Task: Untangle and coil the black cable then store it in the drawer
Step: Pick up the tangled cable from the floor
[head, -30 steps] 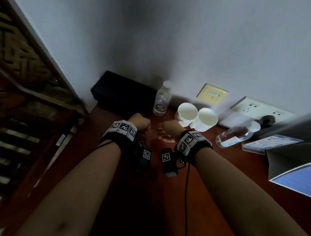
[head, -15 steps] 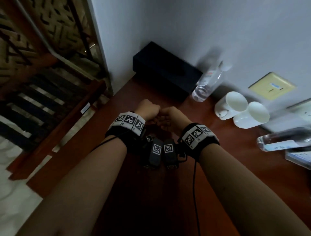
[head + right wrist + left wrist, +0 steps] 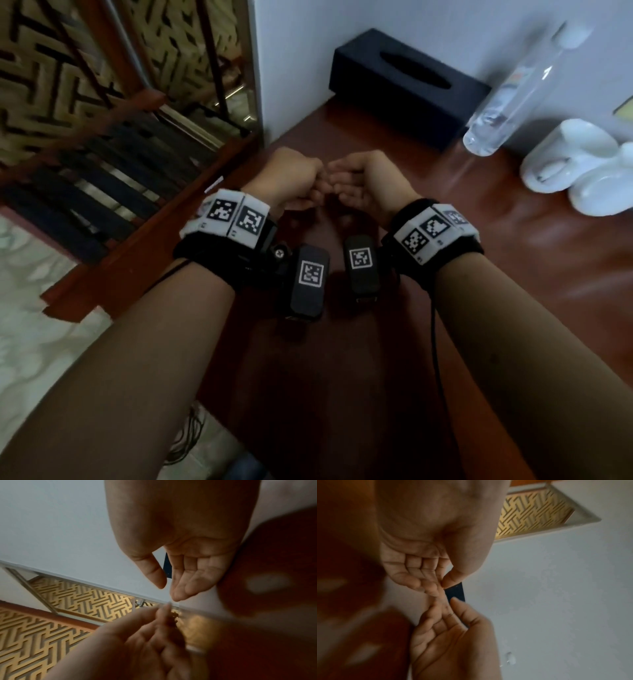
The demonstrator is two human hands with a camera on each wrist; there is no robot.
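Note:
Both hands hover close together over the reddish-brown table (image 3: 513,274), fingertips almost touching. My left hand (image 3: 317,181) is curled, its thumb tip against the index finger (image 3: 440,586), with nothing visible in it. My right hand (image 3: 334,178) faces it with relaxed, nearly straight fingers and the thumb held apart (image 3: 169,588); it holds nothing. A bunch of thin dark wires (image 3: 190,442) shows below the table's near left edge, under my left forearm; I cannot tell whether it is the black cable. No drawer is in view.
A black tissue box (image 3: 407,85) stands against the wall at the table's far left corner. A clear plastic bottle (image 3: 507,96) and two white cups (image 3: 568,154) stand to its right. The table's left edge drops to a patterned screen (image 3: 102,68) and pale floor.
The hands came together from slightly apart. The right hand's fingers have loosened out of a fist. The head view has swung left, so the sockets and papers at the right are gone.

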